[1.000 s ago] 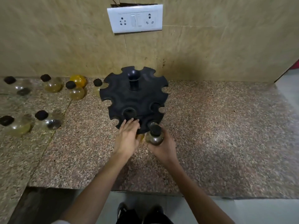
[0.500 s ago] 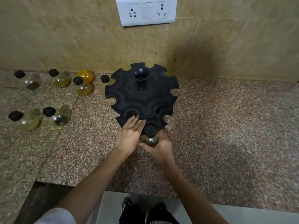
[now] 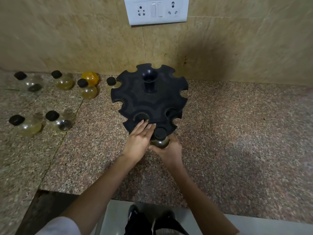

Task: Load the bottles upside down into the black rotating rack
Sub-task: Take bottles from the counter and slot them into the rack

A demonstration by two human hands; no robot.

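The right hand holds a small bottle, cap up, at the near edge of the black rack. The left hand lies flat with straight fingers on the rack

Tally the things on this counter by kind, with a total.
Black-capped bottles on the counter: 6
Black-capped bottle in the right hand: 1
Yellow-orange bottle: 1
Black rack: 1
Total: 9

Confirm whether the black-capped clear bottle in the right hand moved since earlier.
Yes, slightly left: the black-capped clear bottle now sits nearer the line of the black rotating plastic rack's centre post.
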